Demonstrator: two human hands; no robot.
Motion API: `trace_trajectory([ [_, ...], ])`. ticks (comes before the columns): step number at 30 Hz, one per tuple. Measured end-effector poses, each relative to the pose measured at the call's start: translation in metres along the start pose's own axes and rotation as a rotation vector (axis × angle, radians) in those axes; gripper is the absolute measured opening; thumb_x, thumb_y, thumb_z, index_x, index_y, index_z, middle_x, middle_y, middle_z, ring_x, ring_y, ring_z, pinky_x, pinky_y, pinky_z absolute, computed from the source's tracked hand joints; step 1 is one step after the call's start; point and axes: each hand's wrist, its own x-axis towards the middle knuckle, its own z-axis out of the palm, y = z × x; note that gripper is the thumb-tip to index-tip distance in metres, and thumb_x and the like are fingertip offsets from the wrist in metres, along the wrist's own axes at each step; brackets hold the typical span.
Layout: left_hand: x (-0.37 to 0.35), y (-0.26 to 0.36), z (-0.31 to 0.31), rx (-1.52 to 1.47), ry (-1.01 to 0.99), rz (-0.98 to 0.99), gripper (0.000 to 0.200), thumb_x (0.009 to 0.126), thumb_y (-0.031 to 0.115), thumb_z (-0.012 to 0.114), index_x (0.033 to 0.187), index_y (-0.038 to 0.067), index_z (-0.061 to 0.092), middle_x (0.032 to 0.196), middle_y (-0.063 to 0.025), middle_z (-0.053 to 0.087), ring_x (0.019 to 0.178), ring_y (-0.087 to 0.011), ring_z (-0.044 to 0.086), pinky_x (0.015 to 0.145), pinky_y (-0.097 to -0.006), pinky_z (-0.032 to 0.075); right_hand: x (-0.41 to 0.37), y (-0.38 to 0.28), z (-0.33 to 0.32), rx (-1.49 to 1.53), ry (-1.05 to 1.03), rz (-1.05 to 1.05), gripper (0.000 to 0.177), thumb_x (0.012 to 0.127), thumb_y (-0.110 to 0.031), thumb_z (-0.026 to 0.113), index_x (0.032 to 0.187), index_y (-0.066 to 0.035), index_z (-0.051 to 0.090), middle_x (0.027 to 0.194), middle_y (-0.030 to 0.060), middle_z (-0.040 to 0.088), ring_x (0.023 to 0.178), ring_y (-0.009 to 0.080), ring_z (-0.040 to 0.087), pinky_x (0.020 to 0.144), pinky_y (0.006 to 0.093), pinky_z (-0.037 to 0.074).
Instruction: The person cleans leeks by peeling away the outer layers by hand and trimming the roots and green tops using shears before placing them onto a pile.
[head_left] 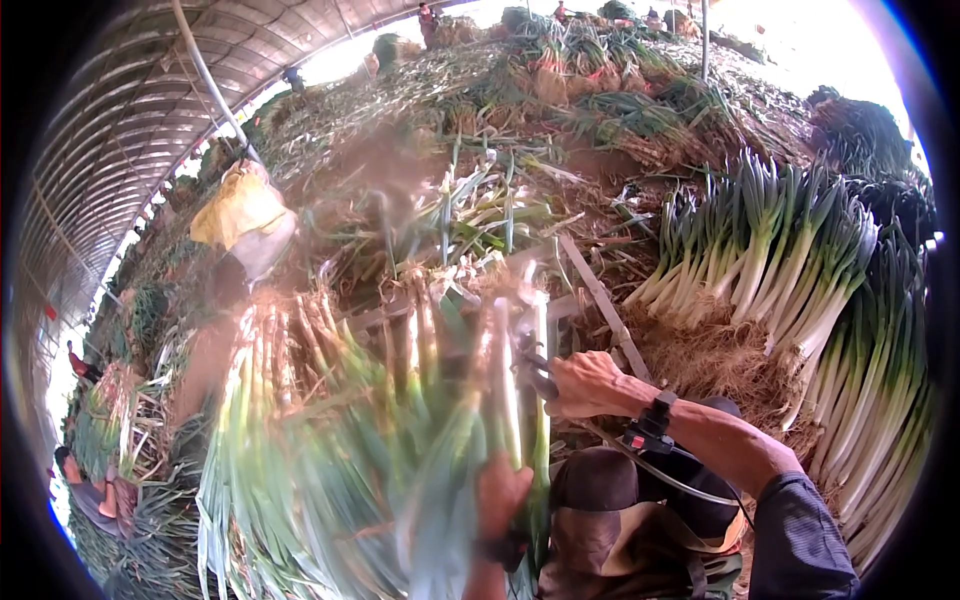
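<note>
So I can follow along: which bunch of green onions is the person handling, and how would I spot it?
Start at the stack of green onions on the right, then look left to the lower middle. There the left hand grips a bunch low and the right hand touches its right side. Only this bunch is held, roots uppermost and blurred.

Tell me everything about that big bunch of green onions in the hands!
The bunch of green onions is big and motion-blurred: long white stalks with brownish, earthy roots pointing up and away, green leaves hanging toward the camera. The left hand grips it from below; the right hand touches its right side.
</note>
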Motion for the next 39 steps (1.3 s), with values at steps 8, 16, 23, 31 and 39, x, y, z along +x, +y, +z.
trace_trajectory([
  [8,0.018,-0.045,0.020,0.229,-0.263,0.089,0.039,0.082,0.030,0.064,0.106,0.001,0.061,0.110,-0.0292,0.065,0.098,-0.0498,0.062,0.084,-0.0529,0.051,0.034,0.013,-0.001,0.030,0.113,0.051,0.056,0.068,-0.036,0.065,0.110,0.001,0.067,0.058,0.0155,0.060,0.052,0.0275,0.061,0.047,0.0434,0.047],
  [16,-0.005,0.002,-0.005,0.174,0.018,0.261,0.039,0.092,0.028,0.056,0.115,-0.003,0.058,0.106,-0.0258,0.059,0.098,-0.0443,0.057,0.086,-0.0513,0.049,-0.030,-0.022,-0.037,0.097,-0.219,0.083,0.045,0.078,-0.040,0.067,0.100,-0.001,0.068,0.073,0.0179,0.068,0.068,0.0296,0.069,0.062,0.0430,0.053],
  [23,0.020,-0.009,-0.052,0.348,0.253,-0.004,0.044,0.088,0.036,0.053,0.120,0.006,0.061,0.117,-0.0166,0.060,0.115,-0.0377,0.050,0.099,-0.0533,0.037,-0.072,-0.034,-0.023,0.009,-0.259,-0.211,0.044,0.099,-0.043,0.046,0.141,-0.031,0.053,0.074,0.0112,0.069,0.056,0.0219,0.065,0.055,0.0380,0.054],
  [31,0.041,-0.022,-0.053,0.451,0.167,-0.024,0.057,0.085,0.037,0.059,0.129,0.000,0.056,0.127,-0.0199,0.058,0.120,-0.0389,0.049,0.103,-0.0534,0.036,-0.070,-0.054,-0.015,0.092,-0.336,-0.279,0.048,0.077,-0.043,0.068,0.109,-0.007,0.065,0.067,0.0125,0.064,0.060,0.0322,0.063,0.059,0.0453,0.050],
  [39,0.066,-0.018,-0.053,0.434,0.115,-0.155,0.058,0.082,0.034,0.062,0.130,0.001,0.057,0.130,-0.0209,0.057,0.125,-0.0390,0.048,0.108,-0.0528,0.034,-0.065,-0.065,-0.028,0.023,-0.345,-0.205,0.049,0.076,-0.046,0.070,0.102,-0.005,0.063,0.066,0.0133,0.064,0.058,0.0327,0.063,0.055,0.0443,0.048],
])
